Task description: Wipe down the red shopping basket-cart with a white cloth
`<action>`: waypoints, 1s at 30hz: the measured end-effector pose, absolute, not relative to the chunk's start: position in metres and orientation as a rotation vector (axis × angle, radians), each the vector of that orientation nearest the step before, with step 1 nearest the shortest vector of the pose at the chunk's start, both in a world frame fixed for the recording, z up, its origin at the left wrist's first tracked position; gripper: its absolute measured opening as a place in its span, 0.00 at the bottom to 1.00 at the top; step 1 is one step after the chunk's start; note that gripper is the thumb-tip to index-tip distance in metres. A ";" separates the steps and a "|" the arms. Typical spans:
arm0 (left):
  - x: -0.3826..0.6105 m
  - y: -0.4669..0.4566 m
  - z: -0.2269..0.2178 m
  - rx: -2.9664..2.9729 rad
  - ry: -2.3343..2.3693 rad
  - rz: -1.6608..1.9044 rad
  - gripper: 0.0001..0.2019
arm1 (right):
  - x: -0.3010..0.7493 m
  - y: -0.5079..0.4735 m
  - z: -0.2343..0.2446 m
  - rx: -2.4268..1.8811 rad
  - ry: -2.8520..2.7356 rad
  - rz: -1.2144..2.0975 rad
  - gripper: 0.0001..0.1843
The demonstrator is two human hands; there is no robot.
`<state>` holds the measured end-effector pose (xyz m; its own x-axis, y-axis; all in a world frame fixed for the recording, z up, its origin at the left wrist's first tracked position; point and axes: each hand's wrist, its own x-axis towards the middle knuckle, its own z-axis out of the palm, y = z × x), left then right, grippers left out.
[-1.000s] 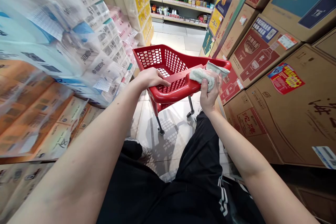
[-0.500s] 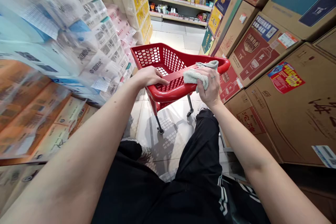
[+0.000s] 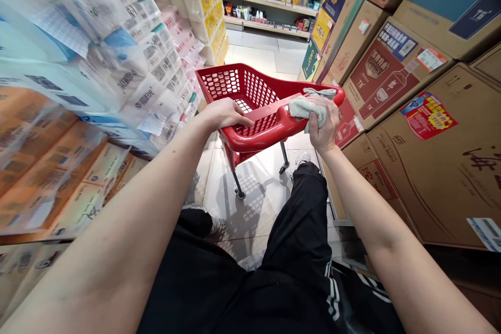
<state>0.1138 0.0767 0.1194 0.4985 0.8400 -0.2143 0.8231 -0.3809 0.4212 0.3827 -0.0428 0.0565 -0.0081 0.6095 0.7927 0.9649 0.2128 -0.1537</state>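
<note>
A red plastic shopping cart (image 3: 260,138) with perforated basket walls stands in front of me on grey legs with small casters. My left hand (image 3: 227,115) is closed over the left side of its rim, thumb lying along the top and fingers partly hidden inside. On the right part of the handle, my right hand (image 3: 325,122) presses a pale grey-green cloth (image 3: 307,109) bunched under its fingers. The cloth is folded over the red handle and touches it.
Stacked plastic-wrapped paper packs (image 3: 152,70) line the left side. Cardboard cartons (image 3: 422,135) rise close on the right. Shelves (image 3: 274,2) of bottles and tubes stand beyond the cart. My feet are on the tiled floor (image 3: 250,219) behind the cart.
My right hand and the cloth have slid to the right along the handle, toward its right corner. The left hand keeps its place on the rim, and the cart has hardly moved.
</note>
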 end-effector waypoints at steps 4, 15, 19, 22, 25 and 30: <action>0.113 0.076 0.120 2.273 1.376 0.063 0.20 | 0.389 -0.044 0.062 -1.570 -1.671 -0.559 0.24; 0.119 0.078 0.119 2.226 1.406 0.097 0.18 | 0.400 -0.037 0.075 -1.467 -1.754 -0.521 0.21; 0.121 0.081 0.118 2.203 1.409 0.118 0.18 | 0.401 -0.035 0.078 -1.487 -1.765 -0.489 0.23; 0.123 0.084 0.116 2.197 1.394 0.133 0.19 | 0.403 -0.031 0.075 -1.492 -1.724 -0.490 0.24; 0.125 0.087 0.115 2.186 1.401 0.139 0.19 | 0.405 -0.024 0.070 -1.427 -1.670 -0.490 0.24; 0.128 0.087 0.116 2.180 1.414 0.141 0.19 | 0.401 -0.019 0.065 -1.507 -1.636 -0.412 0.27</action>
